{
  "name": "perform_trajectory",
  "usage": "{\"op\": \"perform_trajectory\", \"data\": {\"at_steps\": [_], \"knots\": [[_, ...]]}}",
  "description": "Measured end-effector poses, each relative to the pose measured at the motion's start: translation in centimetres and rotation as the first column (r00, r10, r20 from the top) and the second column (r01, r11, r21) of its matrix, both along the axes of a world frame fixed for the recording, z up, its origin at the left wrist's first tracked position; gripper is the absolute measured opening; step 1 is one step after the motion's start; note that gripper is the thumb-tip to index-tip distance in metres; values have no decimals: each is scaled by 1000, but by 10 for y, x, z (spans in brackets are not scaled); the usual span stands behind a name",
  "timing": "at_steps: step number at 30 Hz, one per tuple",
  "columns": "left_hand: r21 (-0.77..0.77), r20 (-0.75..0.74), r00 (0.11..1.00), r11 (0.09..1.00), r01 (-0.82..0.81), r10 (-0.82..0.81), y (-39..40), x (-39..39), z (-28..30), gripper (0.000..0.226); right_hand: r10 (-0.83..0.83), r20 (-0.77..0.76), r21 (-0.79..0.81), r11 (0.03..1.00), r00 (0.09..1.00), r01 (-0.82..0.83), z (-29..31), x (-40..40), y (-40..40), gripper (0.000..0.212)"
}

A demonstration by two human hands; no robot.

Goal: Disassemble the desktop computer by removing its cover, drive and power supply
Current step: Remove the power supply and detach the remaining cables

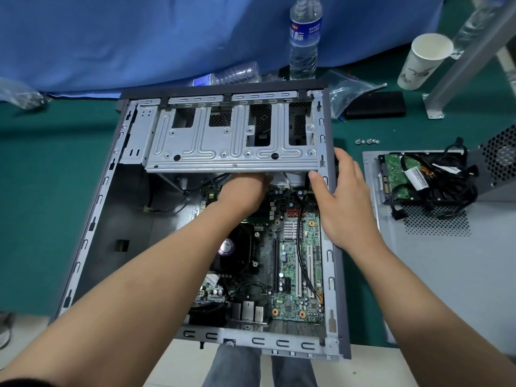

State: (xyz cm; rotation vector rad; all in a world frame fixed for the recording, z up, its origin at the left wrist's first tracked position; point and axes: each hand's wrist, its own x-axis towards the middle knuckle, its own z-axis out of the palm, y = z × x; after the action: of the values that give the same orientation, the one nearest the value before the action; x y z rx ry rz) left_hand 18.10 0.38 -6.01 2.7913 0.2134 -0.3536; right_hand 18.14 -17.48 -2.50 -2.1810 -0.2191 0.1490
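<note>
The open computer case (pixel 92 219) lies flat on the green mat, its motherboard (pixel 290 261) exposed. A grey metal drive cage (pixel 231 135) spans the far end. My left hand (pixel 245 191) reaches under the cage's near edge, so its fingers are hidden. My right hand (pixel 346 196) grips the case's right wall, thumb inside and fingers outside. To the right, the removed side cover (pixel 435 269) lies flat, carrying a hard drive (pixel 396 174) and the power supply (pixel 499 160) with its black cable bundle (pixel 444 180).
Several loose screws (pixel 367 141) lie on the mat right of the case. Behind it are an upright water bottle (pixel 304 37), a fallen bottle (pixel 229 75), plastic bags (pixel 349 90), a black box (pixel 375 104), a paper cup (pixel 421 61) and a metal stand (pixel 458 71). Blue cloth hangs at the back.
</note>
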Motion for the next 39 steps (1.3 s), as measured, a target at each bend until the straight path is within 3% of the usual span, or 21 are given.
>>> {"op": "perform_trajectory", "data": {"at_steps": [11, 20, 28, 39], "knots": [[-99, -31, 994, 990, 98, -101, 2, 0, 4, 21, -4, -3, -1, 1000, 1000, 4, 1, 0, 1, 52], [107, 11, 1000, 994, 2, -3, 1, -1, -4, 26, 0, -9, 4, 1000, 1000, 0, 2, 0, 0, 52], [-83, -43, 998, 996, 33, -37, 2, -4, 2, 21, -3, -8, 5, 1000, 1000, 3, 1, 0, 1, 52], [-23, -27, 1000, 1000, -13, 12, 1, -4, -2, 23, -6, -11, -2, 1000, 1000, 6, 1, 1, 0, 53]]}}
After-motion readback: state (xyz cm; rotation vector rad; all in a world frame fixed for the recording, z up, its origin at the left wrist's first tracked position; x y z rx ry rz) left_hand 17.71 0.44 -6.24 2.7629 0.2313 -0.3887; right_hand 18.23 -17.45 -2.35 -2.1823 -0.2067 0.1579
